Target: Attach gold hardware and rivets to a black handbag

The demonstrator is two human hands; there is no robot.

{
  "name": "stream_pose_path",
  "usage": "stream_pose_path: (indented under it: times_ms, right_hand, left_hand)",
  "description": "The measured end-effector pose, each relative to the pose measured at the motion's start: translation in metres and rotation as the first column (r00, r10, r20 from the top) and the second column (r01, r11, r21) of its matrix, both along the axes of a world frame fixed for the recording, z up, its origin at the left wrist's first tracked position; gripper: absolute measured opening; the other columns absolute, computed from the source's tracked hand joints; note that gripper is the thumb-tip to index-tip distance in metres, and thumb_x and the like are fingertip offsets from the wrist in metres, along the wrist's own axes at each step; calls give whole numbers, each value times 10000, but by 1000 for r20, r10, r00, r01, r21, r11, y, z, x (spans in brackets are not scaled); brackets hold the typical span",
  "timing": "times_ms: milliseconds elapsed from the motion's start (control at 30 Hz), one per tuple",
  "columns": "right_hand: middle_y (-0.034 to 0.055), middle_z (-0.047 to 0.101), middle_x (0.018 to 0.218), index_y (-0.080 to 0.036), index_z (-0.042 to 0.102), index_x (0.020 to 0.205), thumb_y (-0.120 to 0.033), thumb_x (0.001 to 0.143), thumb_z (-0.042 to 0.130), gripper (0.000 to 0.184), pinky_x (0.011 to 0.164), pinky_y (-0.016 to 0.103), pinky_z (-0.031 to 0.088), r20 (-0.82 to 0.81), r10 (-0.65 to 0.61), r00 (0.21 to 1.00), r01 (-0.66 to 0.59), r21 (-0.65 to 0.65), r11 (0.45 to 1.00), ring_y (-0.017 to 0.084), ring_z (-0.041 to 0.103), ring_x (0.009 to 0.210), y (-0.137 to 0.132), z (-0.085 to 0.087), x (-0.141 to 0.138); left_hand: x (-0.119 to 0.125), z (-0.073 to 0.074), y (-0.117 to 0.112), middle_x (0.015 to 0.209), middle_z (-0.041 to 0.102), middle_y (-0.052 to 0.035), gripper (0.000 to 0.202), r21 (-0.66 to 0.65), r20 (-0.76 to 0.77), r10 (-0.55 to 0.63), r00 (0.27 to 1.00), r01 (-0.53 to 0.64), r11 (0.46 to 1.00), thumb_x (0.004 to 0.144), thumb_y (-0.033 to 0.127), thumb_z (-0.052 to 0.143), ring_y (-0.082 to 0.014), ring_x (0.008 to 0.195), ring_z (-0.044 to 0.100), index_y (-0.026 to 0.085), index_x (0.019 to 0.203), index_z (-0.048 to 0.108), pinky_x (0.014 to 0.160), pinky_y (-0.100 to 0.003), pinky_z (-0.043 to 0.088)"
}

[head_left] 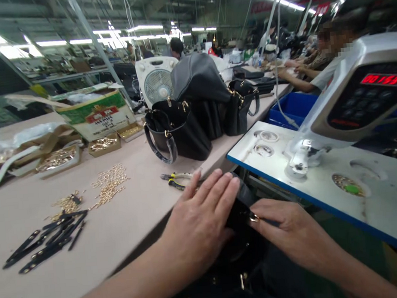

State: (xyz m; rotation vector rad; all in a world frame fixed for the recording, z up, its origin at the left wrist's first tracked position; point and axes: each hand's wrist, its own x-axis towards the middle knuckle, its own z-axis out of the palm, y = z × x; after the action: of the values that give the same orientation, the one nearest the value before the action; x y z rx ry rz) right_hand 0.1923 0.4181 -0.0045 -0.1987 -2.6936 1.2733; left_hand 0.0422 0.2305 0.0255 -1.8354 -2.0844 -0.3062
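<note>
A black handbag [244, 251] with gold fittings lies below my hands, much of it dark and hidden. My left hand [201, 218] rests on its upper part, fingers stretched out and nearly flat. At the bag's right edge my right hand [283, 218] is closed in a pinch on a small gold ring [254, 217] fixed to the bag. Just beyond my left fingertips lie pliers [176, 179] with yellow and black handles, partly covered by that hand. Farther back on the table, finished-looking black handbags [186, 131] with gold hardware stand close together.
Black straps [50, 241] and loose gold hardware [109, 184] lie on the table [115, 230] at left. Behind are small boxes of metal parts [104, 144], a printed carton [98, 113] and a fan [158, 80]. A machine [363, 83] with red digits overhangs a white worktop [326, 175].
</note>
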Motion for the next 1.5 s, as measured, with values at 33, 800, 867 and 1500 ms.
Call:
stream_pose_path:
  times_ms: [33, 800, 867, 1500]
  right_hand:
    - [1, 685, 870, -208, 670, 770, -253, 1025, 533, 293, 752, 289, 447, -25, 3, 1000, -2, 40, 999, 149, 648, 838, 1, 6, -2]
    - [-21, 723, 768, -211, 766, 823, -121, 791, 505, 278, 717, 278, 446, -114, 26, 993, -18, 70, 997, 166, 660, 761, 27, 15, -58]
    - [-44, 609, 650, -188, 713, 736, -140, 772, 535, 187, 616, 252, 379, -36, 116, 993, -116, -14, 993, 131, 556, 640, 31, 22, -54]
    - [-55, 650, 737, -205, 752, 820, -202, 927, 647, 150, 695, 223, 445, 89, 216, 972, -207, -102, 973, 124, 605, 719, 56, 14, 14]
  left_hand:
    - [2, 6, 12, 1515, 561, -153, 632, -46, -44, -1, 999, -1, 999, 1007, 356, 587, -335, 1417, 500, 123, 1559, 385, 1214, -591, 388]
    - [-46, 56, 42, 854, 750, -98, 243, -392, 94, 232, 968, -178, 903, 752, 178, 553, -284, 819, 706, 215, 843, 775, 715, -351, 507]
    - [-53, 60, 41, 796, 724, -64, 234, -423, 195, 189, 963, -91, 901, 730, 182, 540, -248, 762, 671, 212, 809, 758, 660, -318, 467]
    - [-75, -33, 124, 651, 722, -1, 247, -344, 860, 510, -26, 710, 615, 576, 172, 693, -152, 503, 622, 163, 806, 782, 459, -212, 520]
